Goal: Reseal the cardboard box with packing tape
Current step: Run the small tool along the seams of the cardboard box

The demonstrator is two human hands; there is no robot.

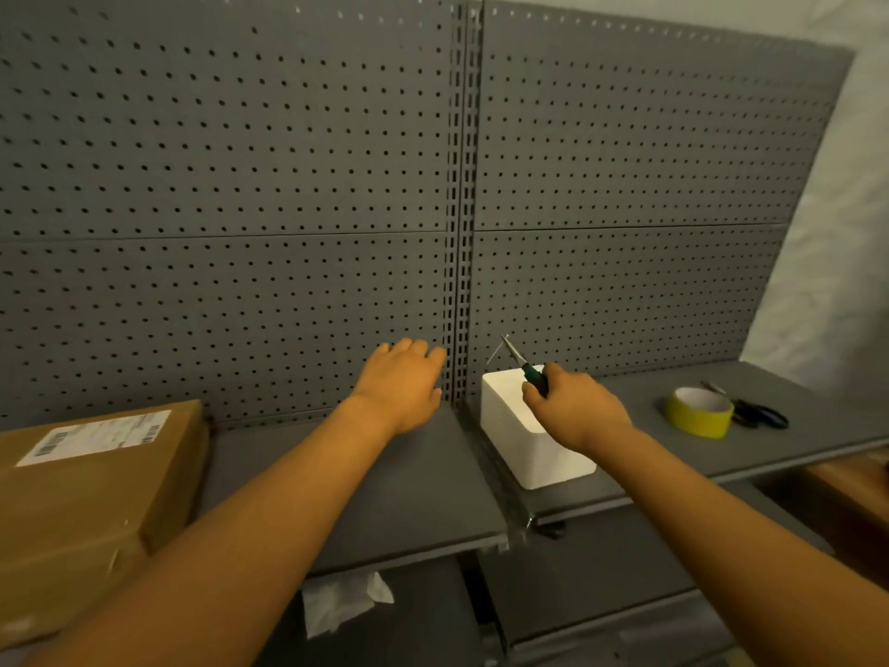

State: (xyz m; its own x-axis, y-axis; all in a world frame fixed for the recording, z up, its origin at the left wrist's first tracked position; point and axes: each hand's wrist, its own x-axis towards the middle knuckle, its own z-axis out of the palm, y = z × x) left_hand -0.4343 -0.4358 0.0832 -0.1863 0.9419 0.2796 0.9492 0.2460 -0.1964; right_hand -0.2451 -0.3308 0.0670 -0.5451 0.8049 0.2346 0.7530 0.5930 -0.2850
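Cardboard box (91, 493): 9 o'clock on shelf (409, 498), closed.
Left hand (401, 385): fingers extended, holding nothing.
Right hand (575, 409): grips green-handled tool (529, 370) above white block (517, 433).
Yellow tape roll (700, 411): 3 o'clock.

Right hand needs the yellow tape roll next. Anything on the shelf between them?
Nothing lies between them: bare shelf separates the right hand from the tape roll. But that hand is already gripping a green-handled tool over the white box, so it isn't free. Scissors lie just beyond the roll.
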